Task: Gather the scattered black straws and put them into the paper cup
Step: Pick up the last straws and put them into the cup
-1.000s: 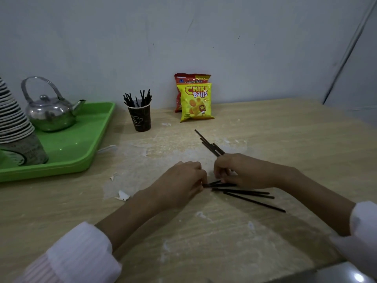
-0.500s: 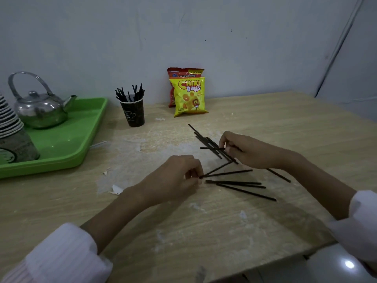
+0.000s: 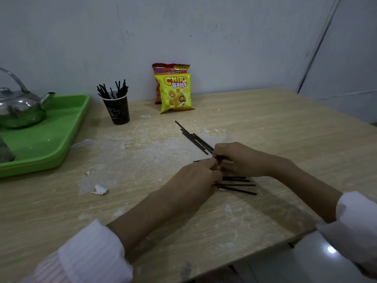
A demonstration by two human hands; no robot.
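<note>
Black straws lie scattered on the wooden table under and between my hands. A bundle of several more straws sticks out diagonally behind my right hand. My right hand is closed over that bundle. My left hand meets it fingertip to fingertip, pinching the ends of the flat straws. The dark paper cup stands at the back left, holding several upright black straws.
A green tray at the left carries a metal kettle. Two snack bags lean against the wall behind the straws. Torn paper scraps lie left of my hands. The table's front edge runs close on the right.
My right hand came back toward my left hand with the diagonal bundle. My left hand shifted slightly forward; both now touch over the straws. The view tilted down a little.
</note>
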